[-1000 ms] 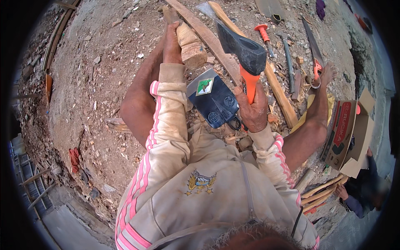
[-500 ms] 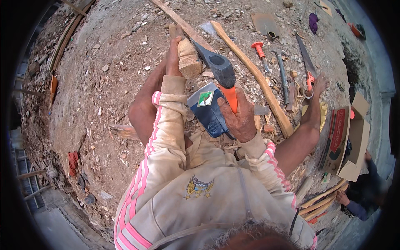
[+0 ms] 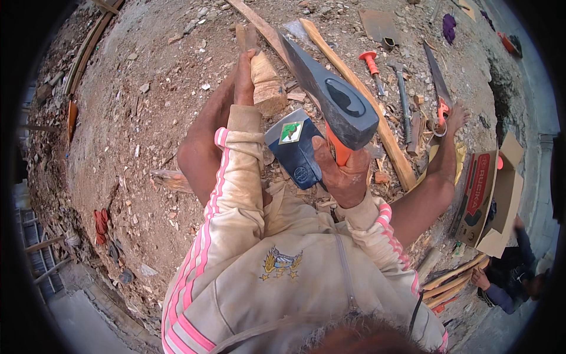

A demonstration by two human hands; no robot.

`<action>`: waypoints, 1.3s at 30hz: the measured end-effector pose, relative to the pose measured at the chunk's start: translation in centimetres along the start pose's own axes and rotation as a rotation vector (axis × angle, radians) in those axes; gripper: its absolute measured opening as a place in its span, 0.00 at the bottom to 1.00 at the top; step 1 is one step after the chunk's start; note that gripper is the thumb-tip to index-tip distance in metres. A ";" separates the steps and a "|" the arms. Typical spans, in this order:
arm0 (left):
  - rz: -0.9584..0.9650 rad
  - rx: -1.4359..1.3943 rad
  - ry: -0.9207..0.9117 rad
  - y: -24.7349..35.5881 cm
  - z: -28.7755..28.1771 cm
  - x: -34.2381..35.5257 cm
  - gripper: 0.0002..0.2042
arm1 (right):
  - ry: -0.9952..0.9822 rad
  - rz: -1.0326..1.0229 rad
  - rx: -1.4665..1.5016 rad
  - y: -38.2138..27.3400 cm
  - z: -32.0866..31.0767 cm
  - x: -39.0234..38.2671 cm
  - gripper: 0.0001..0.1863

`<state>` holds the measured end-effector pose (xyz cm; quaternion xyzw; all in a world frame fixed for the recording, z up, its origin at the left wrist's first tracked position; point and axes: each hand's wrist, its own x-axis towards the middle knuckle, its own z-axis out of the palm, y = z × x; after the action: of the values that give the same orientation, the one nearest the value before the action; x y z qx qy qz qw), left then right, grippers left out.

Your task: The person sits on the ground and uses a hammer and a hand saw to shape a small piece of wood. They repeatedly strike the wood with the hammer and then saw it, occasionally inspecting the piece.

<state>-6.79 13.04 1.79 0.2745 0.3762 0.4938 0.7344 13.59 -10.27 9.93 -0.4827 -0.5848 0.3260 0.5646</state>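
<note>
My right hand (image 3: 344, 177) is wrapped round the orange handle of an axe (image 3: 339, 97), close under its dark grey head. The head is raised toward me, its edge pointing to the upper left. On the far left, my left hand (image 3: 244, 76) is closed at the side of a thick pale wood block (image 3: 268, 87); its fingers are partly hidden, and a narrower wooden end shows beyond it. Between my arms lies a dark blue wedge-shaped piece (image 3: 298, 154) with a green sticker, like an axe head.
A long wooden handle (image 3: 359, 100) lies beside an orange-guarded chisel (image 3: 372, 69), a hammer (image 3: 402, 97) and a handsaw (image 3: 437, 79). My right foot (image 3: 457, 118) is by the saw's grip. At right stand an open cardboard box (image 3: 480, 197) and another person's hand (image 3: 480, 278) at wooden handles.
The axe head has come up closer to me and shifted right, turning its top face more into view. My right hand has moved slightly right. My left hand stays at the block.
</note>
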 end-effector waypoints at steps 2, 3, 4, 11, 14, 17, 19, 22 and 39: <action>-0.033 0.004 0.001 -1.1 0.2 -0.8 0.19 | 0.071 -0.093 -0.029 0.4 -0.3 -1.1 0.14; -0.038 0.049 -0.036 -0.8 0.4 -0.8 0.23 | 0.085 -0.134 -0.057 0.4 -0.4 -1.1 0.14; -0.042 0.094 -0.073 -0.7 0.7 -0.8 0.27 | 0.098 -0.175 -0.086 0.6 -0.5 -1.1 0.14; -0.073 0.095 -0.019 -2.0 -1.2 -0.1 0.27 | 0.062 -0.022 -0.059 0.4 -0.1 -1.1 0.14; -0.027 0.028 -0.019 -1.6 -1.9 0.4 0.26 | 0.121 -0.132 -0.134 2.8 -0.9 -2.4 0.08; -0.052 -0.094 0.014 -1.6 0.6 -0.5 0.25 | -0.024 0.017 -0.044 1.8 -0.7 -1.0 0.08; 0.002 -0.013 -0.011 -1.5 0.5 -0.5 0.25 | -0.041 0.110 -0.147 3.5 0.0 -0.9 0.12; 0.002 0.119 0.020 -1.4 -0.8 -0.9 0.26 | 0.030 0.155 -0.060 1.0 0.6 -1.1 0.14; -0.127 -0.049 -0.141 -1.5 -2.5 0.9 0.29 | -0.009 0.228 0.103 1.6 -0.4 -1.0 0.09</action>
<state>-7.83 13.38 -1.06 0.2660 0.3279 0.4347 0.7955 14.18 -10.73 8.13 -0.5151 -0.5112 0.4196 0.5453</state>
